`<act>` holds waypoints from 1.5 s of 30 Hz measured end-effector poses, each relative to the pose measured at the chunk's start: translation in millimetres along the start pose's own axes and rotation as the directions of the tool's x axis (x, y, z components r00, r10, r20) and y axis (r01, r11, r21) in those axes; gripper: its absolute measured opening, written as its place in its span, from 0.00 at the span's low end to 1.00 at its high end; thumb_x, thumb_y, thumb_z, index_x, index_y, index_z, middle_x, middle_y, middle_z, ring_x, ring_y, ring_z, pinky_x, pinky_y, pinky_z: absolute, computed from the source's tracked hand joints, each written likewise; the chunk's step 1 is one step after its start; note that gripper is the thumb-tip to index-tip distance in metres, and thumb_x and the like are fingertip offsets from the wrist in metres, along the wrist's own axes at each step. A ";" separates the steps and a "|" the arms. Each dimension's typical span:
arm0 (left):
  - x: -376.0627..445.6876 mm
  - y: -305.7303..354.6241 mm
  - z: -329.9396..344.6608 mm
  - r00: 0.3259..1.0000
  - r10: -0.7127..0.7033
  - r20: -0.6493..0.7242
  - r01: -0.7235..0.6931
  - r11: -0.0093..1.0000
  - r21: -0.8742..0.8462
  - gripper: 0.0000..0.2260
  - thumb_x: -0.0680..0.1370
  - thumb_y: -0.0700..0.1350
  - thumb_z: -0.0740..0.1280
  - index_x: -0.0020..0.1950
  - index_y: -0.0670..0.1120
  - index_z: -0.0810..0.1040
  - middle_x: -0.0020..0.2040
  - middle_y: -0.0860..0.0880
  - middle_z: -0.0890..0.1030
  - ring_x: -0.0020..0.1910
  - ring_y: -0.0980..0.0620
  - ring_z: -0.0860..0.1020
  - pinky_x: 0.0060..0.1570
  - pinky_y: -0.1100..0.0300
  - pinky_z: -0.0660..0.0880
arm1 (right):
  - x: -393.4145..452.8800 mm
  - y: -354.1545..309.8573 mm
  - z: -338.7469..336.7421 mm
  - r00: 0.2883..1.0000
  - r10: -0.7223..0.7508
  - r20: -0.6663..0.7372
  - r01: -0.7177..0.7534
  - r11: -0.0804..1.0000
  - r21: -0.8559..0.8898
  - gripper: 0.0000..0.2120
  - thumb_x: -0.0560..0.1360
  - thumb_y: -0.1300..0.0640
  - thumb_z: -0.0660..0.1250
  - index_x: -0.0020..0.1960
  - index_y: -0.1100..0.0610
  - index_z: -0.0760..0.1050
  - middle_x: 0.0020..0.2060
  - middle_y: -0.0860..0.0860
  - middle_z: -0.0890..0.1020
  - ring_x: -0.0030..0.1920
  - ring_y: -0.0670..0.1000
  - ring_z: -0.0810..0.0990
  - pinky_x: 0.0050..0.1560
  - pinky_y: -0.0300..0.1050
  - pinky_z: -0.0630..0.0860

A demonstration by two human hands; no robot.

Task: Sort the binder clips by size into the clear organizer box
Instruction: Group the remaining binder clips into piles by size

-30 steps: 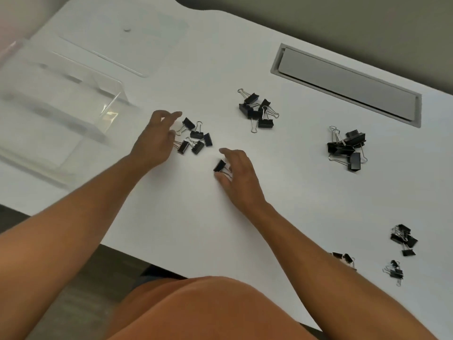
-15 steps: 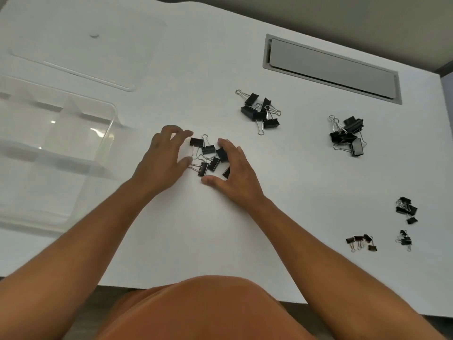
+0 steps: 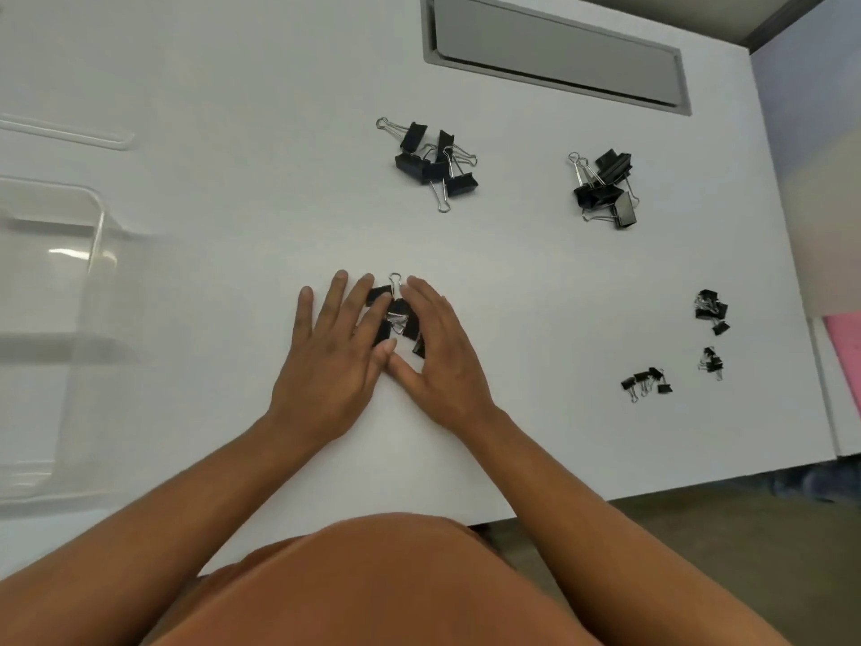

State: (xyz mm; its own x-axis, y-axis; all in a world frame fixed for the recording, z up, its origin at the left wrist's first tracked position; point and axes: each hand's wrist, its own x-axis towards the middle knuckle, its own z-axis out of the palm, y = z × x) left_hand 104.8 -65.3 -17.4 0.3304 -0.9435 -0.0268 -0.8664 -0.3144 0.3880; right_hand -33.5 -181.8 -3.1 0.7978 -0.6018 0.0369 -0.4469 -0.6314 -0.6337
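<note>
Both hands have closed in since half a second ago: then they lay apart on either side of the loose cluster of small black metal binder clips (image 3: 396,319); now the thumbs touch beneath it and the fingers wall it in. At centre frame the left hand (image 3: 333,352) lies flat with fingers straight and spread, and the right hand (image 3: 440,352) lies flat too, fingers together, neither gripping any clip. This cupping looks meant to gather the one size for a single scoop. Out at right lie three little groups of tiny clips (image 3: 646,382). At left edge the clear plastic organizer box (image 3: 95,235) stands on the white counter (image 3: 233,132), well apart from the hands. Farther up, two piles of larger clips (image 3: 431,163) wait.
</note>
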 end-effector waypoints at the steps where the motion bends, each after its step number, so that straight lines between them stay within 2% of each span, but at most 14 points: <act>1: -1.1 4.6 2.2 0.999 0.032 -0.003 -0.032 0.999 -0.024 0.27 0.88 0.57 0.50 0.83 0.46 0.61 0.85 0.45 0.59 0.86 0.42 0.51 0.82 0.36 0.48 | -7.6 1.2 -5.2 0.999 0.050 -0.022 -0.049 0.998 0.035 0.36 0.78 0.52 0.75 0.80 0.60 0.64 0.80 0.53 0.66 0.81 0.50 0.62 0.79 0.53 0.66; 5: -1.7 6.2 3.2 0.996 0.050 -0.067 -0.061 0.984 -0.165 0.28 0.86 0.58 0.57 0.83 0.46 0.63 0.85 0.45 0.60 0.86 0.44 0.51 0.82 0.38 0.50 | -38.5 9.6 -21.8 0.965 0.225 -0.133 -0.226 0.974 0.008 0.44 0.71 0.44 0.81 0.80 0.55 0.64 0.78 0.49 0.67 0.79 0.49 0.63 0.77 0.49 0.66; 9: -2.4 -14.4 2.1 0.991 0.060 -0.124 -0.070 0.994 -0.080 0.26 0.84 0.58 0.60 0.77 0.44 0.73 0.79 0.42 0.70 0.83 0.36 0.59 0.79 0.33 0.56 | -67.9 14.3 -28.9 0.927 0.347 -0.145 -0.351 0.937 0.000 0.30 0.73 0.45 0.79 0.72 0.48 0.73 0.68 0.42 0.73 0.69 0.45 0.70 0.69 0.45 0.72; 13: -1.4 -4.9 8.5 0.986 0.115 -0.122 -0.125 0.990 -0.071 0.21 0.82 0.55 0.65 0.71 0.45 0.80 0.73 0.42 0.76 0.81 0.36 0.63 0.78 0.32 0.58 | -65.3 8.7 -28.9 0.932 0.333 -0.139 -0.324 0.942 0.085 0.19 0.75 0.54 0.78 0.64 0.50 0.79 0.57 0.43 0.78 0.53 0.45 0.78 0.53 0.34 0.74; 15: 1.2 8.4 12.6 0.984 0.134 -0.120 -0.146 0.985 -0.093 0.20 0.82 0.53 0.68 0.72 0.44 0.79 0.73 0.42 0.76 0.80 0.38 0.65 0.78 0.32 0.58 | -56.3 5.7 -29.1 0.927 0.333 -0.173 -0.313 0.941 0.129 0.18 0.74 0.57 0.79 0.61 0.51 0.79 0.54 0.44 0.79 0.50 0.46 0.78 0.50 0.34 0.73; 17: 1.5 18.1 14.4 0.984 0.134 -0.116 -0.147 0.982 -0.119 0.25 0.80 0.52 0.73 0.75 0.43 0.75 0.75 0.41 0.74 0.79 0.39 0.67 0.79 0.32 0.58 | -51.5 2.9 -31.6 0.914 0.344 -0.214 -0.313 0.935 0.166 0.21 0.72 0.57 0.81 0.61 0.51 0.77 0.56 0.43 0.77 0.54 0.46 0.78 0.52 0.36 0.74; 19: 0.4 21.4 13.1 0.986 0.130 -0.106 -0.144 0.981 -0.132 0.33 0.79 0.55 0.73 0.79 0.42 0.69 0.78 0.41 0.70 0.80 0.40 0.67 0.79 0.33 0.58 | -52.6 3.7 -34.6 0.909 0.331 -0.253 -0.310 0.943 0.120 0.28 0.70 0.51 0.82 0.66 0.50 0.75 0.63 0.43 0.73 0.65 0.46 0.74 0.62 0.41 0.75; 23: 2.0 20.1 12.8 0.985 0.159 -0.063 -0.164 0.983 -0.078 0.37 0.81 0.61 0.66 0.84 0.43 0.60 0.83 0.43 0.63 0.83 0.40 0.59 0.81 0.34 0.54 | -57.0 19.7 -37.4 0.963 0.222 -0.152 -0.241 0.964 -0.114 0.45 0.73 0.34 0.73 0.81 0.54 0.61 0.81 0.51 0.59 0.82 0.53 0.57 0.80 0.57 0.62; 27: 16.2 28.3 19.5 0.982 0.190 -0.023 -0.189 0.981 0.031 0.33 0.85 0.64 0.53 0.85 0.45 0.57 0.85 0.47 0.60 0.85 0.43 0.55 0.81 0.36 0.51 | -44.7 36.3 -33.9 0.974 0.218 -0.067 -0.227 0.954 -0.195 0.38 0.83 0.37 0.59 0.85 0.53 0.51 0.85 0.53 0.50 0.85 0.52 0.45 0.83 0.63 0.48; 34: 30.5 51.8 30.4 0.982 0.187 -0.011 -0.184 0.975 0.128 0.28 0.88 0.58 0.46 0.86 0.46 0.53 0.86 0.48 0.55 0.85 0.46 0.52 0.82 0.37 0.49 | -29.8 49.8 -25.9 0.979 0.193 -0.072 -0.205 0.948 -0.245 0.25 0.88 0.47 0.52 0.83 0.52 0.58 0.84 0.52 0.57 0.85 0.54 0.49 0.82 0.62 0.49; 37: 29.7 52.7 29.6 0.987 0.162 -0.005 -0.160 0.979 0.127 0.29 0.88 0.59 0.45 0.86 0.47 0.51 0.87 0.50 0.52 0.86 0.48 0.50 0.82 0.38 0.48 | -30.9 50.2 -28.0 0.985 0.161 -0.070 -0.171 0.967 -0.187 0.25 0.88 0.48 0.51 0.84 0.52 0.57 0.84 0.50 0.56 0.85 0.53 0.48 0.83 0.60 0.47; 40: 30.1 56.1 26.9 0.991 0.134 -0.004 -0.133 0.987 0.090 0.30 0.87 0.62 0.48 0.86 0.50 0.51 0.87 0.50 0.49 0.86 0.48 0.50 0.83 0.40 0.48 | -32.3 47.3 -33.2 0.972 0.201 -0.122 -0.201 0.979 0.013 0.27 0.87 0.46 0.51 0.84 0.53 0.55 0.84 0.50 0.55 0.85 0.50 0.48 0.84 0.57 0.48; 43: 27.3 62.7 22.5 0.987 0.137 -0.081 -0.133 0.989 0.061 0.29 0.86 0.60 0.55 0.84 0.48 0.60 0.86 0.45 0.55 0.85 0.42 0.55 0.82 0.37 0.52 | -39.5 48.3 -51.4 0.942 0.281 -0.184 -0.220 0.930 0.294 0.25 0.87 0.51 0.56 0.82 0.55 0.58 0.82 0.51 0.62 0.83 0.49 0.57 0.82 0.53 0.58; 45: 23.5 74.4 20.1 0.970 0.152 -0.191 -0.130 0.984 0.123 0.25 0.85 0.55 0.61 0.79 0.45 0.70 0.82 0.41 0.65 0.82 0.36 0.62 0.78 0.32 0.55 | -52.7 58.7 -74.6 0.937 0.288 -0.197 -0.209 0.916 0.343 0.22 0.87 0.56 0.59 0.80 0.56 0.63 0.78 0.51 0.67 0.79 0.49 0.63 0.80 0.51 0.63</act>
State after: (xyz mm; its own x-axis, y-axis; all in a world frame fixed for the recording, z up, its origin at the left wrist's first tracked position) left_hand 40.5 -113.1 -7.7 0.2605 -0.9426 0.2088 -0.9413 -0.1999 0.2721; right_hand -132.0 -223.6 15.4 0.5397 -0.8419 0.0044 -0.4376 -0.2850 -0.8528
